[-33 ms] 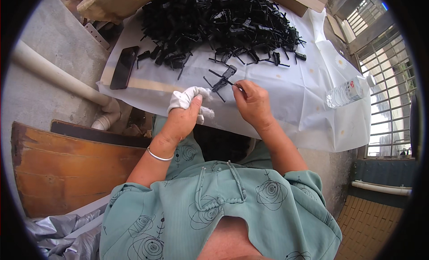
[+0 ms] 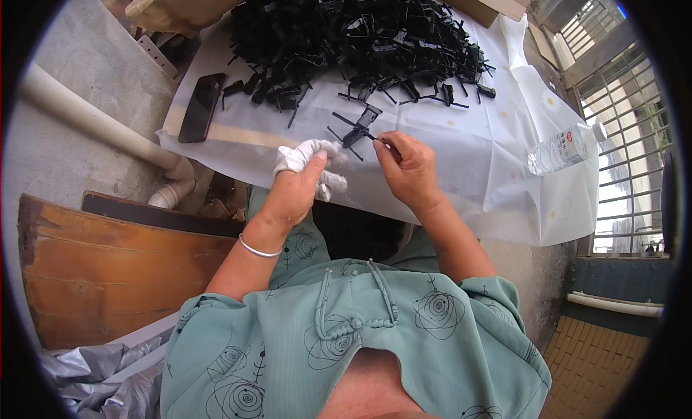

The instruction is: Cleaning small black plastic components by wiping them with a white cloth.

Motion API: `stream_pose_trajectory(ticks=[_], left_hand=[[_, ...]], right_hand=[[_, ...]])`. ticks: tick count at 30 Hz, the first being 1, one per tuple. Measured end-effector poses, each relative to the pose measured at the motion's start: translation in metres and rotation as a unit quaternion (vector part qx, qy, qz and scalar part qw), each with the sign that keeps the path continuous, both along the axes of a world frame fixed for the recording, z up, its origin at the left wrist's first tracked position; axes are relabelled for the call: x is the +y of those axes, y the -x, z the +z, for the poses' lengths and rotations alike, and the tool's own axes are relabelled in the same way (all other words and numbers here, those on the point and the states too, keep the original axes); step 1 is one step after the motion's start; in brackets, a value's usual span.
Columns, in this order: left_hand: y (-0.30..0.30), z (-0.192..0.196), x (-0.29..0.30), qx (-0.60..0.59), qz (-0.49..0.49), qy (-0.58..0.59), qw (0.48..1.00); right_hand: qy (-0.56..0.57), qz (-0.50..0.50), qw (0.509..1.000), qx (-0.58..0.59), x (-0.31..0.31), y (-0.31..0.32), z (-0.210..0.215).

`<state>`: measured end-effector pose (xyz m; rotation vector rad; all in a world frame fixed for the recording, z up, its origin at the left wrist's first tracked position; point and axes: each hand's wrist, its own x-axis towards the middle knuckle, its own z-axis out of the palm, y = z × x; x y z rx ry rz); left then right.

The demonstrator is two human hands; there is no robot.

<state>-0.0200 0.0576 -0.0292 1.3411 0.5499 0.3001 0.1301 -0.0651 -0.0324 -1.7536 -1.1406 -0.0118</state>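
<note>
In front of me a black plastic part [image 2: 356, 134] with thin prongs is just off my left fingertips. My right hand [image 2: 408, 163] pinches a thin dark end of it between thumb and fingers. My left hand [image 2: 306, 175] has white cloth [image 2: 293, 159], like a worn glove, over its fingers, while the thumb is bare. Those fingers are half curled with a gap between them, and I see nothing held in them. Beyond both hands spreads a big heap of similar black parts [image 2: 346, 37], a few lying loose at its near edge.
A white plastic sheet [image 2: 461, 188] covers the table. At its left lies a dark phone [image 2: 201, 108]; at the right, a clear bottle [image 2: 562, 152] on its side. Cardboard [image 2: 479, 0] stands behind the heap. A wooden panel [image 2: 122, 264] and a white pipe [image 2: 94, 120] are left of me.
</note>
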Motion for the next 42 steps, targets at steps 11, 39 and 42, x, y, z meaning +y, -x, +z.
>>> stream_pose_trajectory(ticks=[11, 39, 42], left_hand=[[-0.011, 0.006, -0.017, -0.145, 0.074, -0.023, 0.986], [0.004, 0.015, -0.033, -0.042, 0.082, -0.417, 0.904], [0.002, 0.014, -0.035, -0.055, 0.086, -0.459, 0.882]], right_hand=[[0.025, 0.134, 0.99, -0.038, -0.005, 0.033, 0.038], [0.055, 0.203, 0.966, 0.15, 0.002, 0.033, 0.011], [0.062, 0.202, 0.969, 0.124, 0.003, 0.032, 0.017]])
